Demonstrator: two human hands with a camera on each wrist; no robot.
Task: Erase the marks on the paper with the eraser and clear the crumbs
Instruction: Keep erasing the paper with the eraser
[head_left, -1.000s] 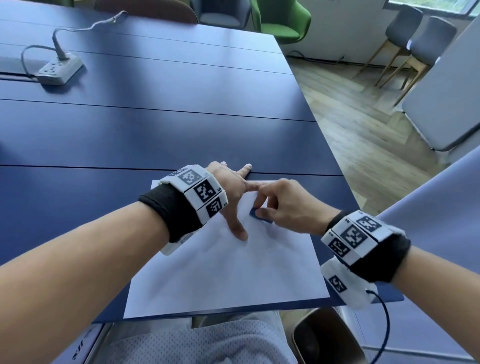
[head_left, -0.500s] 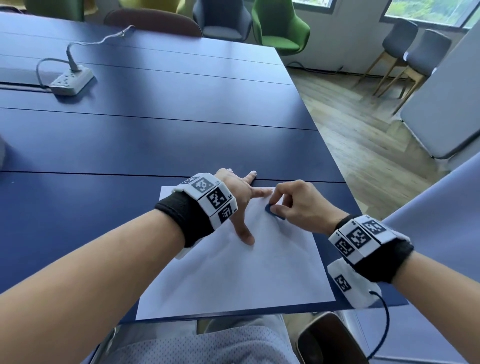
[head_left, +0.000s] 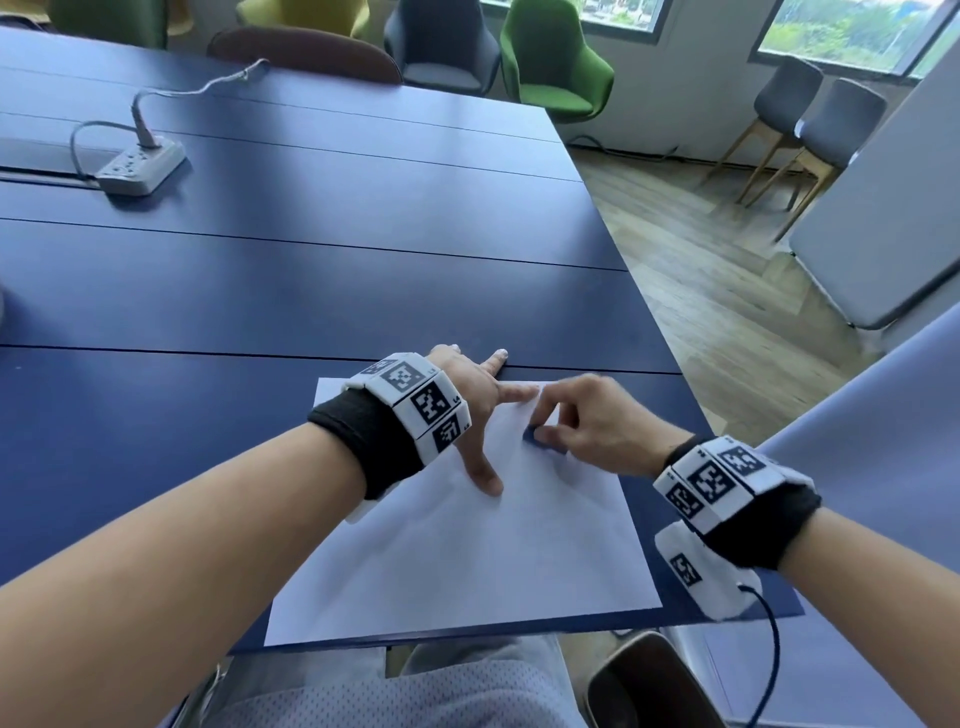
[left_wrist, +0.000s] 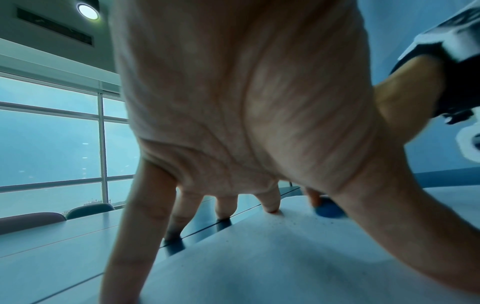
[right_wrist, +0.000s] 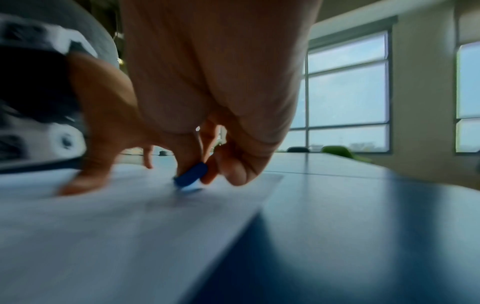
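A white sheet of paper (head_left: 467, 545) lies at the near right corner of the blue table (head_left: 311, 291). My left hand (head_left: 483, 410) presses flat on the sheet's far part, fingers spread and straight. My right hand (head_left: 576, 421) pinches a small blue eraser (head_left: 540, 439) between thumb and fingers, its lower edge on the paper just right of my left thumb. In the right wrist view the eraser (right_wrist: 191, 174) tilts against the paper (right_wrist: 116, 236), with faint grey marks blurred in front of it. The left wrist view shows the eraser (left_wrist: 328, 209) and fine dark crumbs (left_wrist: 293, 223) scattered on the sheet.
A white power strip (head_left: 140, 166) with its cable sits at the far left of the table. Chairs (head_left: 556, 62) stand beyond the far edge and on the wooden floor (head_left: 727, 291) to the right. The table's right edge runs close to my right wrist.
My right hand has shifted the eraser a little back and forth across the paper beside the left thumb. The left hand has stayed pressed in place; my head has tilted slightly.
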